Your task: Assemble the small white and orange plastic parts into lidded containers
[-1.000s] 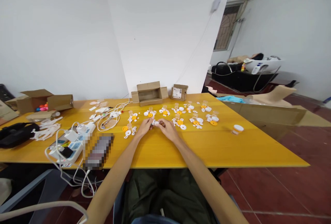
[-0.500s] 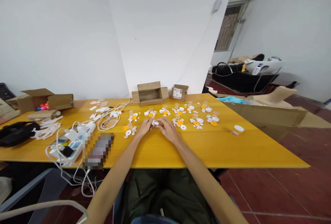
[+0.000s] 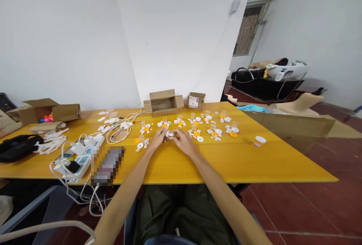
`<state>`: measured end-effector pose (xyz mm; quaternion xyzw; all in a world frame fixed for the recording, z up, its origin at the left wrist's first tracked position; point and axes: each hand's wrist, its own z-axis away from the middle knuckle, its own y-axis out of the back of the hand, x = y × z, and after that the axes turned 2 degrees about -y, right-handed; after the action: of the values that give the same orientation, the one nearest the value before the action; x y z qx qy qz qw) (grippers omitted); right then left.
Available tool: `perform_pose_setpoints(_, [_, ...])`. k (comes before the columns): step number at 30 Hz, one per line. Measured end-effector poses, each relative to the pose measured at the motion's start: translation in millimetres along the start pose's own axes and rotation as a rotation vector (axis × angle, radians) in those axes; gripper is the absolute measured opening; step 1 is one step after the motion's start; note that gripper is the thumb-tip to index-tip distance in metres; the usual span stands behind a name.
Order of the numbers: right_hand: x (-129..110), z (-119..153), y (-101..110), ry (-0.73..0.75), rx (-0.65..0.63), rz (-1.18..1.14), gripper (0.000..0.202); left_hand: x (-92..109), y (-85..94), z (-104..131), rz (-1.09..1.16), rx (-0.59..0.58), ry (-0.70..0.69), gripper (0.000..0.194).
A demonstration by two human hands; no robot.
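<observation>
Glossy yellow surface (image 3: 226,162) before a plain white wall (image 3: 181,30), open cardboard box (image 3: 163,103) behind scattered round plastic parts (image 3: 197,134), left hand (image 3: 160,137) and right hand (image 3: 181,139) in a narrow grip around a small white piece (image 3: 170,134) between them.

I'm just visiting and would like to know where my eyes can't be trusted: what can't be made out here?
All in the head view, now:
- Small piece: tiny, partly covered by the left hand and right hand.
- Phone: screen pixelated.
- Label: print too small.
- Black bag: cut off by the left edge.
</observation>
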<state>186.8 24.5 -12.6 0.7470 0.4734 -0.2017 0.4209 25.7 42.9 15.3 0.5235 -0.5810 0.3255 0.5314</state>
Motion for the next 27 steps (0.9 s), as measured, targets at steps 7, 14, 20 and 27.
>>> perform_pose_setpoints(7, [1.5,-0.6,-1.0,0.003,0.017,-0.013,0.003,-4.1,4.5,0.0,0.042,-0.049,0.008,0.049])
perform_pose_setpoints(14, [-0.3,2.4,2.5,0.103,0.000,0.067,0.013,-2.5,2.0,-0.5,-0.031,-0.012,0.052,0.049])
perform_pose_setpoints(20, [-2.2,4.2,3.5,0.122,-0.001,0.134,0.014,1.5,0.2,0.7,-0.066,-0.010,0.058,0.052])
perform_pose_setpoints(27, [-2.1,4.1,1.7,0.085,0.022,0.134,0.009,2.3,-0.8,0.9,-0.056,-0.007,0.062,0.051])
